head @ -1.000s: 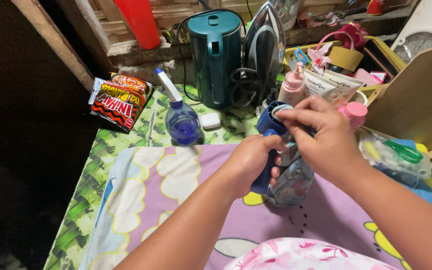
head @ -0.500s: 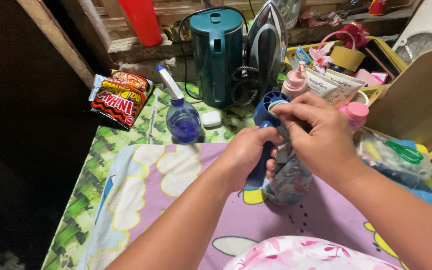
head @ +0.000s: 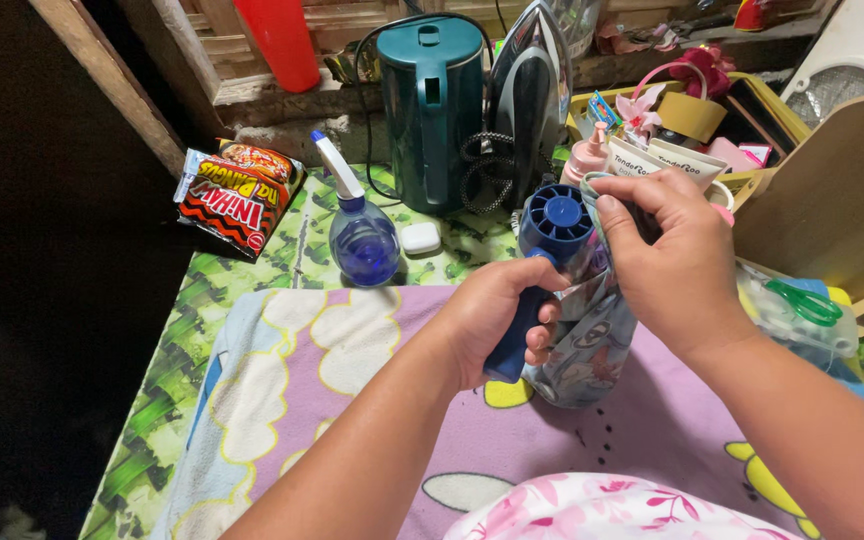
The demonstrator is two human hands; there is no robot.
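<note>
Hands first: our left hand (head: 497, 320) is wrapped tight around the dark blue handle of a small handheld fan (head: 542, 270), fingers fully curled, the round vaned head pointing up at us. Our right hand (head: 672, 265) is pinched shut on the top edge of a grey printed fabric pouch (head: 587, 345), which hangs against the fan handle and touches the purple cartoon blanket (head: 352, 400) below.

Change noted: compared with a second ago, the fan head sits clear of the right hand's fingers, which then lay over it; now its whole blue face is exposed. We read this as the pouch mouth being drawn off or down the fan, though we cannot tell which direction from the pictures.

Outward from the fan: just behind it stands a teal electric kettle (head: 432, 110) with a clothes iron (head: 532, 80) upright beside it. Left of the fan, a round spray bottle (head: 360, 235) holds blue liquid, roughly half full; a small white block (head: 420, 237) lies between bottle and fan. Further left on the green leaf-print counter (head: 182, 350), a red snack packet (head: 232, 195). Right of the fan, a clear bag (head: 792, 315) contains green-handled scissors (head: 802, 300); behind, a yellow tray (head: 752, 90) holds mixed toiletries.
</note>
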